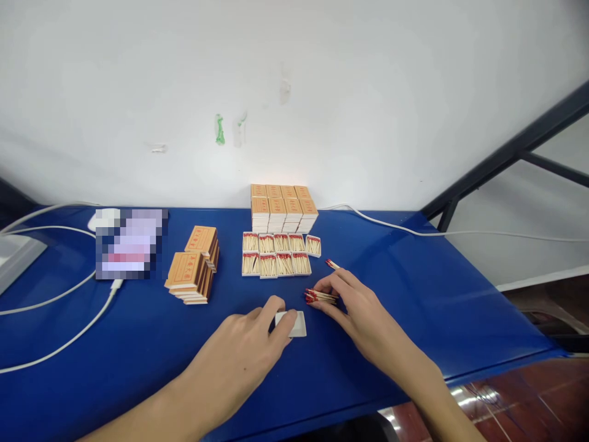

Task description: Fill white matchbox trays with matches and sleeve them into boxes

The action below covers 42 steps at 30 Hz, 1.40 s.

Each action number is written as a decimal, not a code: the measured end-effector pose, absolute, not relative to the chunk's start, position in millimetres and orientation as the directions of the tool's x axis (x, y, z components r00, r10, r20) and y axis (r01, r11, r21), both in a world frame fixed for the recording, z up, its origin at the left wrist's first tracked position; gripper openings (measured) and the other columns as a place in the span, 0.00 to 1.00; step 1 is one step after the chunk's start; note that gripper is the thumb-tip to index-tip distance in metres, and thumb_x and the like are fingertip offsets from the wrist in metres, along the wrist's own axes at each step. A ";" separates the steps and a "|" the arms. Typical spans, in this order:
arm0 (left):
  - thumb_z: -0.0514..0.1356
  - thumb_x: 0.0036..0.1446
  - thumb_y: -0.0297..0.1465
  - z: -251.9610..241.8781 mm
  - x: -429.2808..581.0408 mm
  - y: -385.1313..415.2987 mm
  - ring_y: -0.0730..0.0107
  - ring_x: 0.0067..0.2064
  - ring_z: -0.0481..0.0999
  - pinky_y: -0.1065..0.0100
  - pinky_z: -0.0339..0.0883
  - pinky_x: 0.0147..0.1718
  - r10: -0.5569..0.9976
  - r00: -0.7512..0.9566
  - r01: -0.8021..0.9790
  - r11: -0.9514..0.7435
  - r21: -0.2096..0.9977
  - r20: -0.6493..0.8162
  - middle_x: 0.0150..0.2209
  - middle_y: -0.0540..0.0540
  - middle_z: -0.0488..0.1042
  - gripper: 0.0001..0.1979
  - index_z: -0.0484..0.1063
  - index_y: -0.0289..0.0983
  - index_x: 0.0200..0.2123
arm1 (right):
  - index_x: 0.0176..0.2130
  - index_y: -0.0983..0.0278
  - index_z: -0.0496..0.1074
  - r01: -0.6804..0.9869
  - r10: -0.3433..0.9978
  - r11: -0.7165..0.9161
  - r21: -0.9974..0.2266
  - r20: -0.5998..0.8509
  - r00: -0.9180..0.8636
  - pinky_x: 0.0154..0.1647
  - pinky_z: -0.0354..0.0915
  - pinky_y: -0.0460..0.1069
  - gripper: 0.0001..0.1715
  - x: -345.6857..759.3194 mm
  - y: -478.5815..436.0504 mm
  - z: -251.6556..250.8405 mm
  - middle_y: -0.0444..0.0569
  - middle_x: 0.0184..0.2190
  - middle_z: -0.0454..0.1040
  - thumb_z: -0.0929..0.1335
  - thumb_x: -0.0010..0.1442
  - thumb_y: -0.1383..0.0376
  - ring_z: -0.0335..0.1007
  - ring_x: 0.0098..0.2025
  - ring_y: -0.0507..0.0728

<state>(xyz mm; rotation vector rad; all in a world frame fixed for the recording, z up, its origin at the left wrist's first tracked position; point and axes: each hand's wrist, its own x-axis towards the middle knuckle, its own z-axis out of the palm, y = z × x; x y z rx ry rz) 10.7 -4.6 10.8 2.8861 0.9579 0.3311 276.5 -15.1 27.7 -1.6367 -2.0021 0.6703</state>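
Note:
My left hand [262, 337] grips a small white matchbox tray [299, 325] between thumb and fingers, low over the blue table. No matches show in the part of the tray I can see. To its right, my right hand [352, 301] is closed round a bundle of red-tipped matches [317, 297], their heads pointing left towards the tray. A few loose matches [331, 264] stick out just beyond my right fingers. Behind both hands stand several white trays [284, 265] filled with matches, set in two rows.
Orange matchboxes are stacked in a block [283, 209] against the wall. More orange matchbox stacks [188, 270] stand at the left. A blurred phone-like device [129, 245] with a white cable [92, 334] lies further left. Another cable [391, 221] runs along the back right.

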 end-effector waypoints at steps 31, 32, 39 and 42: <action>0.64 0.73 0.28 16.9 9.6 -1.7 0.60 0.40 0.84 0.62 0.79 0.32 0.813 0.562 0.607 -0.532 0.590 0.154 0.52 0.47 0.76 0.27 0.60 0.48 0.69 | 0.49 0.57 0.75 0.746 0.934 0.326 -0.581 0.074 -0.351 0.49 0.76 0.53 0.08 250.1 -23.7 61.9 0.48 0.48 0.78 0.65 0.80 0.65 0.77 0.47 0.57; 0.64 0.73 0.28 15.8 9.5 -1.5 0.60 0.40 0.84 0.62 0.79 0.33 0.820 0.552 0.598 -0.515 0.614 0.150 0.51 0.47 0.76 0.27 0.60 0.48 0.70 | 0.50 0.58 0.75 0.756 0.918 0.367 -0.542 0.081 -0.387 0.48 0.76 0.53 0.09 245.7 -23.8 61.7 0.49 0.49 0.78 0.65 0.79 0.68 0.77 0.48 0.58; 0.64 0.73 0.29 6.0 9.0 -1.9 0.60 0.43 0.82 0.58 0.81 0.43 0.848 0.511 0.554 -0.449 0.701 0.140 0.49 0.48 0.75 0.29 0.59 0.51 0.71 | 0.45 0.61 0.77 0.787 0.851 0.517 -0.337 0.100 -0.516 0.46 0.77 0.55 0.11 225.5 -17.3 57.7 0.53 0.44 0.77 0.68 0.73 0.74 0.76 0.48 0.62; 0.63 0.73 0.28 5.5 8.9 -2.8 0.60 0.44 0.82 0.56 0.81 0.45 0.854 0.504 0.545 -0.431 0.719 0.131 0.50 0.48 0.74 0.29 0.60 0.51 0.72 | 0.48 0.60 0.77 0.773 0.875 0.457 -0.439 0.068 -0.479 0.48 0.77 0.55 0.09 229.0 -19.7 57.7 0.52 0.47 0.77 0.67 0.76 0.72 0.77 0.50 0.61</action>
